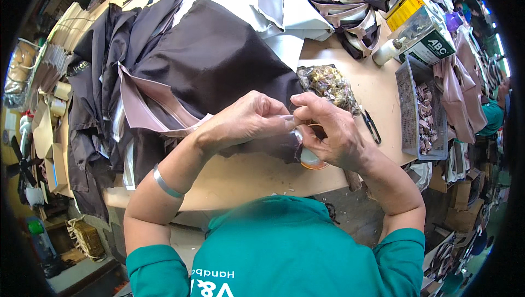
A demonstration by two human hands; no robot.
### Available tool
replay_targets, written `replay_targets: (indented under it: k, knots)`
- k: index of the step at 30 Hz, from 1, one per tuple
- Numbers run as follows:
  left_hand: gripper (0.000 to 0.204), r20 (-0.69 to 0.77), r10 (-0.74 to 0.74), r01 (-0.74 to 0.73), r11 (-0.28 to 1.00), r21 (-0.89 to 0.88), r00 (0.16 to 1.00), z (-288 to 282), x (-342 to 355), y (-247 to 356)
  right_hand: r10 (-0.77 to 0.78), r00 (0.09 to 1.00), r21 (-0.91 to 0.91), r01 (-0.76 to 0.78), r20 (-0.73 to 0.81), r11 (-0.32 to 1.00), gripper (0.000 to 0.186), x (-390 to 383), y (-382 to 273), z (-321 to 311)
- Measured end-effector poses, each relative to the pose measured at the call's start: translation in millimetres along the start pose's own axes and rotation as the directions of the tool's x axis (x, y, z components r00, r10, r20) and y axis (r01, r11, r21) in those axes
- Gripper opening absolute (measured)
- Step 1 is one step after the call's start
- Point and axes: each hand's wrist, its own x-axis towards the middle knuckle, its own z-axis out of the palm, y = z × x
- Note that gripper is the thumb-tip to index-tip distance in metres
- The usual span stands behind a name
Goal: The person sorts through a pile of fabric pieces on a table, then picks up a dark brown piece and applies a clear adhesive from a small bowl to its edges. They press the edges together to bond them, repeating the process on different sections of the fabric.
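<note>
My left hand (246, 116) is closed, pinching the end of a mauve leather-like strip (164, 108) that joins a large piece of dark brown fabric (213, 51). Close beside it, my right hand (333, 133) is closed too, its thumb and fingers at the same end of the strip. The exact spot between the fingertips is partly hidden. Under my right hand stands a small orange-rimmed bowl (313, 160) with whitish stuff in it, partly covered by the hand. The brown fabric spreads over the table beyond my left forearm.
A plastic bag of small fittings (330, 85) and a black-handled tool (371, 127) lie right of my hands. Farther right is a grey mesh basket (407, 108) of mauve pieces. Folded mauve-and-black pieces (350, 7) and a green-labelled tin (429, 45) sit at the far right.
</note>
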Motion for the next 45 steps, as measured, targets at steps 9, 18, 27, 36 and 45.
replay_targets:
  k: [9, 18, 27, 36, 45]
  knots:
    - [0.022, -0.049, -0.005, 0.008, 0.997, 0.07, 0.999, 8.5, -2.4, 2.6, 0.185, 0.982, 0.132, -0.179, -0.041, 0.975, 0.046, -6.8, -3.5, 9.4]
    - [0.023, -0.049, -0.023, 0.023, 1.0, -0.018, 0.999, 1.1, -5.8, -1.8, -0.075, 0.994, -0.039, 0.072, -0.077, 0.997, 0.045, -7.1, -1.3, 8.2]
    - [0.019, -0.017, 0.044, -0.045, 0.992, -0.114, 0.999, 3.3, -7.8, -3.2, -0.198, 0.978, -0.13, 0.205, 0.068, 0.97, 0.048, 1.0, -0.8, 5.9]
    - [0.02, -0.101, 0.023, -0.013, 0.995, 0.095, 0.995, 2.5, -15.8, 1.7, 0.336, 0.938, 0.249, -0.347, 0.087, 0.904, 0.05, 6.1, -7.3, 0.9]
    - [0.021, -0.055, 0.09, -0.094, 0.993, -0.076, 0.994, 3.5, -13.4, -9.3, -0.262, 0.964, -0.163, 0.267, 0.054, 0.95, 0.059, 3.5, -0.2, 8.8]
